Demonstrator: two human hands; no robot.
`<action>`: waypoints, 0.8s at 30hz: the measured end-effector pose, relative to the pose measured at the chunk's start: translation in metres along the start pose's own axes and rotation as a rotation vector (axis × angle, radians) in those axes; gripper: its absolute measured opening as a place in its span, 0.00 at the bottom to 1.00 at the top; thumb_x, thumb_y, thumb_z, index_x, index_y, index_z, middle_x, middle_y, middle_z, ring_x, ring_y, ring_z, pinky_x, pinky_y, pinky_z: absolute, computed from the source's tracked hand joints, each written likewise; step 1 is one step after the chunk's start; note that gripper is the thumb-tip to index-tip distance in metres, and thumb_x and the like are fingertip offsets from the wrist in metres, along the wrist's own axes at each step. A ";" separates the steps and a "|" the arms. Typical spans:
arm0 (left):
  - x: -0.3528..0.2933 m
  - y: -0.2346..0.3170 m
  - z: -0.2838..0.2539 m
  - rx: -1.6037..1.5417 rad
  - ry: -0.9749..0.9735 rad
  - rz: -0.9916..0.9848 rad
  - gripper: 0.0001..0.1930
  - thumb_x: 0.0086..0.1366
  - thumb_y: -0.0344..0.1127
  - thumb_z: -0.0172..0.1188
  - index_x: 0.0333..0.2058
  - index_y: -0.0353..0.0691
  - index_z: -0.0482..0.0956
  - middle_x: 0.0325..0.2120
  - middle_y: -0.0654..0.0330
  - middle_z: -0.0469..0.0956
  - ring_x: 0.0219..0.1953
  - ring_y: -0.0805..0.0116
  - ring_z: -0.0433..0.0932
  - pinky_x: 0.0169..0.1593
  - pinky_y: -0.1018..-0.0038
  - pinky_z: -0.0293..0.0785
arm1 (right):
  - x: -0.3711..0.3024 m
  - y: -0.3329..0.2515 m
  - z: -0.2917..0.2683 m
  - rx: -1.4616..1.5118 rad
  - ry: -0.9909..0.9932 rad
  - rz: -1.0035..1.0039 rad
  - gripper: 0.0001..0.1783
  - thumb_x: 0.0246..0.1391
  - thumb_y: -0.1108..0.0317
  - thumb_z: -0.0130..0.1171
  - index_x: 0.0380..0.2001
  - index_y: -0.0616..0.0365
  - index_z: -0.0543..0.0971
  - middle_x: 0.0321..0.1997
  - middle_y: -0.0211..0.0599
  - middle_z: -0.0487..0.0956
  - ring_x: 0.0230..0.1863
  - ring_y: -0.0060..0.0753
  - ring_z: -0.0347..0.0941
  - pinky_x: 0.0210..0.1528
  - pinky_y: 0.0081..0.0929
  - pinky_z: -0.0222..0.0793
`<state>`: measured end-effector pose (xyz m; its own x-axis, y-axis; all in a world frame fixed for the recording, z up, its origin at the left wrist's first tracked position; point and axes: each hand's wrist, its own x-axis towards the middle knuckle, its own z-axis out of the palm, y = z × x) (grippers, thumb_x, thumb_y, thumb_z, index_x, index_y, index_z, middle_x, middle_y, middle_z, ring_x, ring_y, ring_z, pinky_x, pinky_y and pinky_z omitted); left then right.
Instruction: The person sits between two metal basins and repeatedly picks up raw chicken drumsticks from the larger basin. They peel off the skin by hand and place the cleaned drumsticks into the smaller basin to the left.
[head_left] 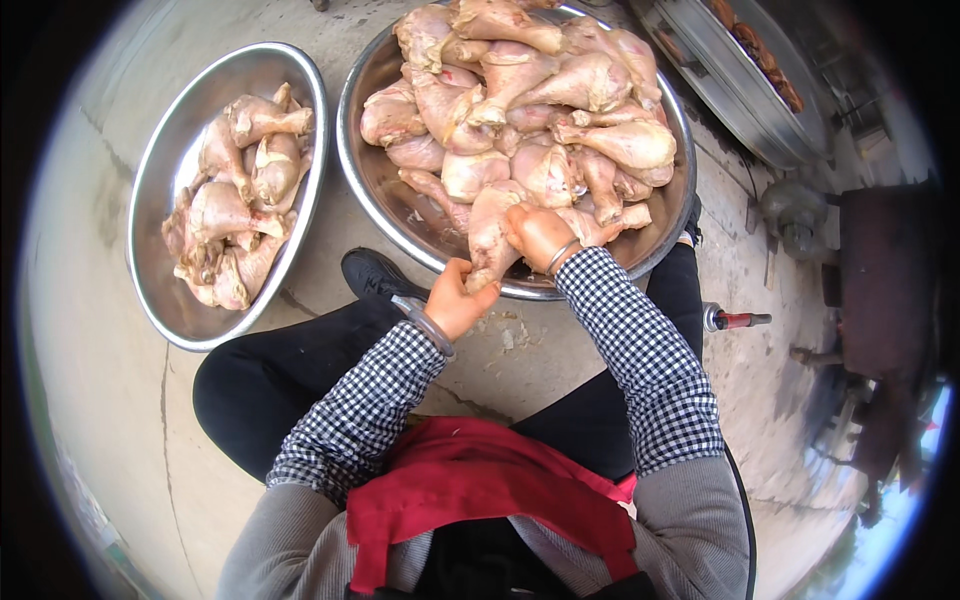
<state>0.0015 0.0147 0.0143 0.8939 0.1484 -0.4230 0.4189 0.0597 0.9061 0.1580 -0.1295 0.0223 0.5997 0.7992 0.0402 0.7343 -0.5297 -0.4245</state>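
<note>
A raw chicken leg is held at the near rim of a large round metal basin heaped with pale chicken legs. My left hand is closed round its narrow lower end. With fingers bent against its thicker upper part, my right hand grips the same leg from the right. Whether anything small is pinched in the right fingers is hidden. To the left stands a smaller metal basin with several chicken legs lying in it.
A red-handled torch-like tool lies on the concrete floor beside my right knee. Farther right are a dark rusty metal object and a grey round fitting. Metal trays with browned pieces stand at the upper right.
</note>
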 end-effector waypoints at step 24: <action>-0.005 0.013 0.001 -0.009 -0.023 -0.033 0.29 0.57 0.39 0.66 0.47 0.23 0.64 0.35 0.50 0.75 0.29 0.71 0.75 0.29 0.76 0.74 | -0.003 0.014 -0.006 -0.085 -0.040 -0.155 0.11 0.50 0.69 0.58 0.37 0.61 0.77 0.34 0.44 0.76 0.38 0.46 0.75 0.40 0.36 0.73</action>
<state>0.0028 0.0138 0.0285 0.8832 0.1230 -0.4525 0.4466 0.0735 0.8917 0.1680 -0.1408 0.0216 0.4655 0.8829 0.0622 0.8420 -0.4201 -0.3384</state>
